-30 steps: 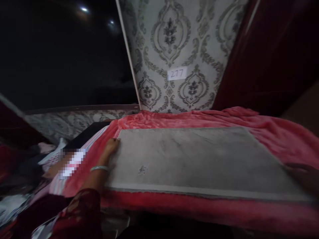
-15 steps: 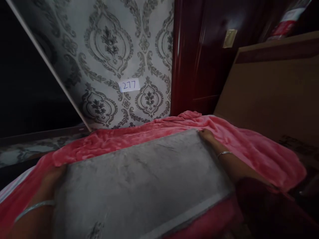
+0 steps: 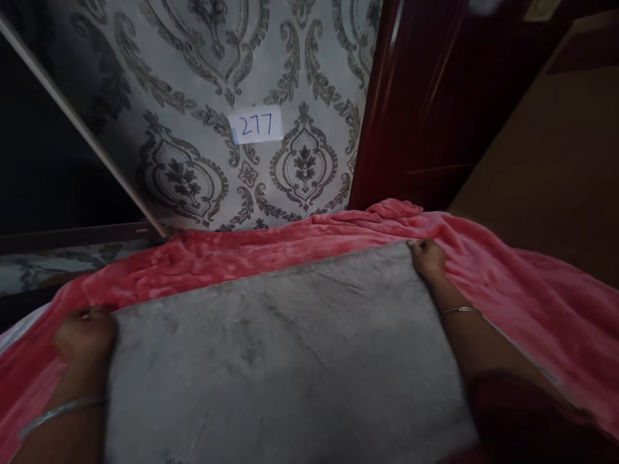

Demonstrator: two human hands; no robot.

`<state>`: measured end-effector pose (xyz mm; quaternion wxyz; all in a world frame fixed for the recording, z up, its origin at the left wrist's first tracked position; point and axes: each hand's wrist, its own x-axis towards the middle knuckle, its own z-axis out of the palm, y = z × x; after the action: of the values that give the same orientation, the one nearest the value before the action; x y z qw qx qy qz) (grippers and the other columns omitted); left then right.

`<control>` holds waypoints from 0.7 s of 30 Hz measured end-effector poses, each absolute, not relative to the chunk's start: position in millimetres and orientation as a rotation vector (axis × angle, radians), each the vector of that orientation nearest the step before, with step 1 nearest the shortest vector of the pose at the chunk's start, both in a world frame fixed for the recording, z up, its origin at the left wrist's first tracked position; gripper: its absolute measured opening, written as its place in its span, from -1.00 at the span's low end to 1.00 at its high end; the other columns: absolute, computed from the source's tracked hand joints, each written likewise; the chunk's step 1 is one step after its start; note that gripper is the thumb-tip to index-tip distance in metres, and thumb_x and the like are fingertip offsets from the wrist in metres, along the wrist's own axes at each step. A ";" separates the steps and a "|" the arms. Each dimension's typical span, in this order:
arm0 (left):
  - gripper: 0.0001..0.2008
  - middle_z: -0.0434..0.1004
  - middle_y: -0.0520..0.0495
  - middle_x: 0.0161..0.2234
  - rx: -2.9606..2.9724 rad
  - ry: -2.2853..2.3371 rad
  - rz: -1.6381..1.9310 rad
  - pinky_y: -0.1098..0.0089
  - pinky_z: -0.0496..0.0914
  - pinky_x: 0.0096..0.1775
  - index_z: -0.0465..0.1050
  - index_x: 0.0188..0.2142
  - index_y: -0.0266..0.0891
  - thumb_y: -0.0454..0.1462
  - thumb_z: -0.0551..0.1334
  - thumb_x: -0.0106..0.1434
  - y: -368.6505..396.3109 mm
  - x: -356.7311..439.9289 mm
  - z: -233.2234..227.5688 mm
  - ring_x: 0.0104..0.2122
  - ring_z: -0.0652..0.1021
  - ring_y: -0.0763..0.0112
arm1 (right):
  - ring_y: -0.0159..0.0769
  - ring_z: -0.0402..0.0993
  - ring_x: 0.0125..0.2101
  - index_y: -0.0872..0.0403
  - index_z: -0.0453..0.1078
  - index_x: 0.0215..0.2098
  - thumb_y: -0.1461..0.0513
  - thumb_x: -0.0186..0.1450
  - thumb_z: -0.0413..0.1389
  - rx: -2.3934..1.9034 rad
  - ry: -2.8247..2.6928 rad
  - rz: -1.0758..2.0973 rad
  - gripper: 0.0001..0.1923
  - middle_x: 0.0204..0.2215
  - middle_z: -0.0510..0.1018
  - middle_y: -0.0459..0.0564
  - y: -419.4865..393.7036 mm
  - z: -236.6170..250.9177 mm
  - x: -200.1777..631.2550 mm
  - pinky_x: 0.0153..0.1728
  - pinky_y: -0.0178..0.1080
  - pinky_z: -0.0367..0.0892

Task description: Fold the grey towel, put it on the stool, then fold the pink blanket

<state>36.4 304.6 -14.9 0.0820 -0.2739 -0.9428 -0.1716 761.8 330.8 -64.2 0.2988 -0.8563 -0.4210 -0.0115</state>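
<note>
Fingers of your left hand (image 3: 84,334) curl over the grey panel's (image 3: 285,361) near-left corner at about 9 o'clock; those of your right hand (image 3: 428,258) close on its far-right corner at about 2 o'clock. Both hands grip the panel's edges, though the fingertips tucked underneath are hidden, so you cannot tell how far they wrap.

That grey panel lies flat across the middle of the pink blanket (image 3: 507,290), which spreads out from under it on every side. It looks rigid and flat, with a dusty, matte top and straight edges, so judge it as stiff and probably fairly heavy rather than soft. The dusty face may be a little slick; the edges and corners, where you already hold it, seem the surest places to grip. The plush blanket beneath should cushion it but could bunch or slide.

Behind, at 12 o'clock, stands a patterned sheet (image 3: 300,71) bearing a white label (image 3: 257,125) marked 277, with a dark red door (image 3: 435,109) to its right. No containers show anywhere.
</note>
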 end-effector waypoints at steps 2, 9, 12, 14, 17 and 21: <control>-0.43 0.60 -0.10 0.08 -0.795 -2.902 -0.538 0.32 0.47 -0.23 0.50 0.13 -0.19 -0.06 -0.06 0.30 303.5 44.9 -11.1 -0.02 0.62 0.12 | -0.05 0.53 -0.22 0.21 0.50 -0.08 0.06 0.40 0.02 -2.278 -1.107 -0.035 -0.60 -0.22 0.62 0.25 331.1 -64.8 762.3 -0.25 -0.16 0.34; -0.53 0.60 -0.23 0.07 -0.905 -2.955 -0.315 0.36 0.44 -0.22 0.51 0.11 -0.25 -0.14 0.02 0.35 302.4 61.0 2.9 -0.02 0.60 0.15 | 0.09 0.53 -0.18 0.16 0.54 -0.13 0.03 0.34 0.10 -2.374 -1.129 -0.017 -0.62 -0.22 0.61 0.29 333.0 -67.2 765.2 -0.24 -0.05 0.36; -0.56 0.61 -0.26 0.04 -0.907 -2.933 -0.421 0.34 0.43 -0.24 0.53 0.09 -0.27 -0.17 0.08 0.34 299.9 62.4 3.3 -0.08 0.60 0.14 | 0.08 0.54 -0.17 0.17 0.55 -0.12 0.05 0.38 0.03 -2.397 -1.167 -0.015 -0.60 -0.20 0.62 0.30 331.5 -66.0 765.0 -0.23 -0.05 0.38; -0.57 0.62 -0.31 0.02 -0.894 -2.934 -0.504 0.32 0.42 -0.24 0.54 0.08 -0.30 -0.19 0.10 0.33 297.6 63.4 2.3 -0.11 0.59 0.11 | 0.08 0.55 -0.13 0.17 0.55 -0.07 0.07 0.40 0.00 -2.429 -1.180 -0.009 -0.59 -0.16 0.62 0.29 329.7 -64.1 762.5 -0.21 -0.05 0.40; -0.57 0.61 -0.36 0.00 -0.885 -2.916 -0.591 0.32 0.39 -0.26 0.52 0.10 -0.38 -0.23 0.08 0.35 293.0 64.2 0.7 -0.13 0.59 0.11 | 0.11 0.55 -0.08 0.17 0.53 -0.01 0.07 0.42 -0.02 -2.455 -1.181 0.007 -0.57 -0.12 0.61 0.32 327.0 -60.5 756.2 -0.18 -0.03 0.42; -0.62 0.65 -0.35 -0.20 -1.009 -2.818 -0.697 0.36 0.37 -0.33 0.56 -0.04 -0.51 -0.31 0.08 0.31 280.9 63.5 8.6 -0.24 0.60 0.14 | 0.17 0.55 -0.09 0.27 0.51 0.02 0.13 0.43 -0.07 -2.402 -1.246 0.040 -0.55 -0.12 0.58 0.43 323.7 -52.6 748.8 -0.18 0.01 0.43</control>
<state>63.5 280.9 8.6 0.0343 -0.3280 -0.9164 -0.2267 748.8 323.7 -52.6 0.2160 -0.8666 -0.4497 0.0145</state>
